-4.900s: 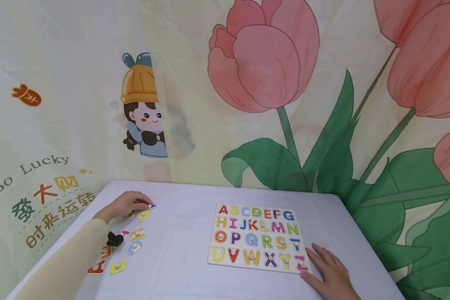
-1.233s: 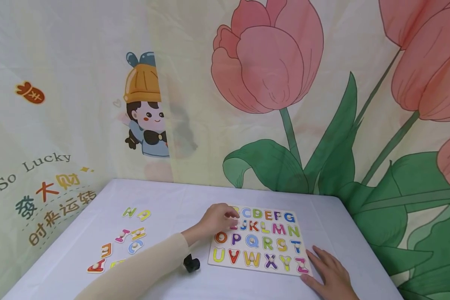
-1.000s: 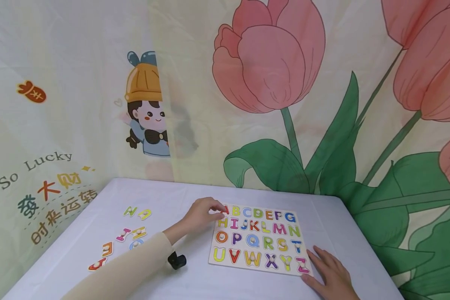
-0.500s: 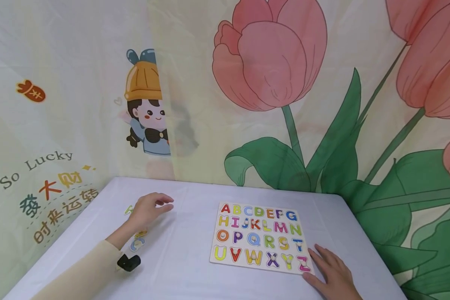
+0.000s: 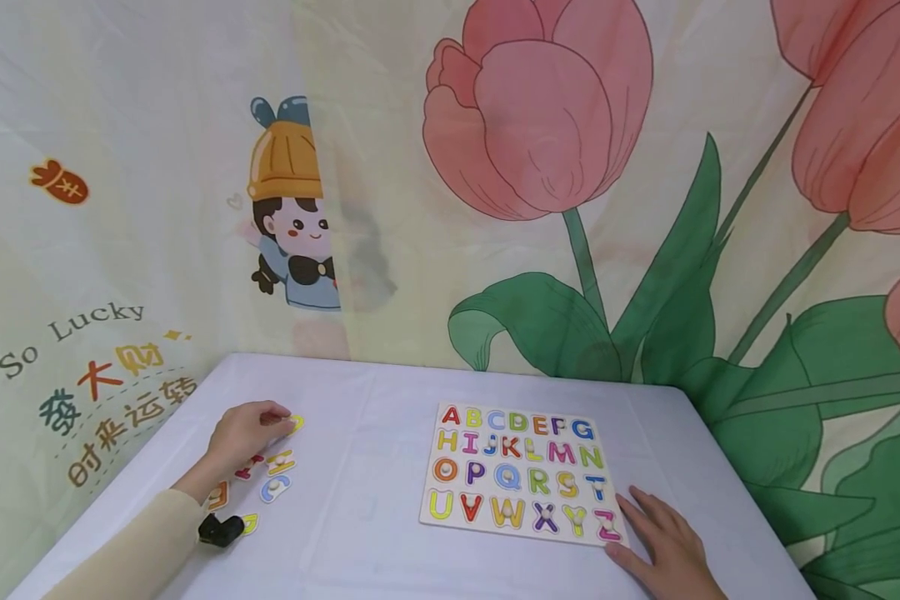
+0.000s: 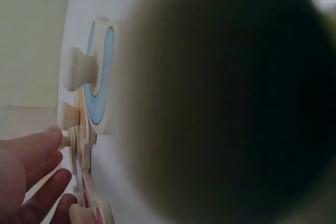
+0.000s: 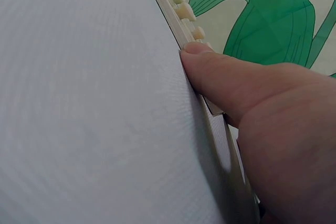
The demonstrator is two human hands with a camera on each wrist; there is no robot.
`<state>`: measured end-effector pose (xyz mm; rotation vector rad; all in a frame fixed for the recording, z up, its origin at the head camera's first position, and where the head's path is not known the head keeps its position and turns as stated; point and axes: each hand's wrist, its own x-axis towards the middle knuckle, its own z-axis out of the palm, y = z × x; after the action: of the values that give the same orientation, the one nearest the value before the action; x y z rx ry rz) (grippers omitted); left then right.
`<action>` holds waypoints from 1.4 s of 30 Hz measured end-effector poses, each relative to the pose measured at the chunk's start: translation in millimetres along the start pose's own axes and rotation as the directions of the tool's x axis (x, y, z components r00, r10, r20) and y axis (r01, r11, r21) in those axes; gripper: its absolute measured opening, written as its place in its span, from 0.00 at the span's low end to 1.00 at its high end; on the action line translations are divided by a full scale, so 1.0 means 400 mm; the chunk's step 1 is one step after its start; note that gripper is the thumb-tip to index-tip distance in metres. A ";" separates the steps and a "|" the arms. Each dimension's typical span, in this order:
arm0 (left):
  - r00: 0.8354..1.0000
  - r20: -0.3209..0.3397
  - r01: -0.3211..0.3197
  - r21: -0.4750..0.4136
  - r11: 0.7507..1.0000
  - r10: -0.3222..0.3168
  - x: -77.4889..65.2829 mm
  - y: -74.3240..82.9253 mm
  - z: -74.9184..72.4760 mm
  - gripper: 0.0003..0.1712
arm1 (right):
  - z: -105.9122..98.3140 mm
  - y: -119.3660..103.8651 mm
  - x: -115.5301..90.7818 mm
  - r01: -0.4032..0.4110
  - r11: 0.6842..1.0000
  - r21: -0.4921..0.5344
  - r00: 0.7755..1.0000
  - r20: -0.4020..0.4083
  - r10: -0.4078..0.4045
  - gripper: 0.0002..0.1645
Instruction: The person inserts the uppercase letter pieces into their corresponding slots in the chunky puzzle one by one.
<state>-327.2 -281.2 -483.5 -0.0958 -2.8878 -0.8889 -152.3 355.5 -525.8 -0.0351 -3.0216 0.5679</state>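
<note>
My left hand (image 5: 243, 435) is over the loose wooden letter pieces on the left of the table, its fingertips at a yellow rounded letter piece (image 5: 296, 423). In the left wrist view the fingertips (image 6: 55, 134) come right up to a small knob (image 6: 65, 141); I cannot tell if they pinch it. A light blue C piece (image 6: 103, 82) with a knob lies flat nearby. On the right, my right hand (image 5: 663, 537) rests with spread fingers at the corner of the alphabet board (image 5: 521, 537). Its thumb (image 7: 215, 72) presses the board's edge in the right wrist view.
Around the left hand lie a yellow H piece (image 5: 279, 462), an orange piece (image 5: 217, 496) and a yellow B piece (image 5: 251, 523), partly hidden by the black wrist camera (image 5: 221, 531). A white cloth covers the table (image 5: 360, 500); a printed curtain (image 5: 397, 183) hangs behind it.
My left hand carried a blue J piece to the board, where it now sits with its knob showing, then came back left to the loose pieces. My right hand stays at the board's corner.
</note>
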 end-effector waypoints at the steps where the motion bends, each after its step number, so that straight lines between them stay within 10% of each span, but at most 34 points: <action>1: 1.000 -0.003 -0.008 0.016 1.000 0.008 0.002 -0.002 0.001 0.16 | 0.000 0.000 0.000 0.002 1.000 0.001 1.000 -0.002 -0.002 0.56; 12: 1.000 -0.014 -0.012 0.105 0.994 0.013 0.014 0.008 0.006 0.10 | 0.004 0.004 0.000 -0.002 1.000 0.011 1.000 -0.006 0.002 0.57; 31: 0.952 0.113 -0.290 0.044 0.956 0.284 0.047 0.048 0.043 0.03 | 0.003 0.004 0.001 0.014 1.000 0.013 1.000 -0.011 -0.014 0.56; 35: 0.954 0.138 -0.275 0.043 0.960 0.267 0.038 0.056 0.038 0.06 | 0.005 0.005 0.002 0.009 1.000 0.012 1.000 -0.003 -0.009 0.56; 42: 0.994 0.089 -0.070 0.018 0.997 0.068 0.012 0.076 0.025 0.18 | 0.003 0.003 0.002 -0.001 1.000 0.015 1.000 0.014 0.001 0.56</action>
<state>-330.2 -250.4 -474.1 -0.2375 -2.9537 -0.8633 -153.3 356.4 -527.2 -0.0322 -3.0313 0.5929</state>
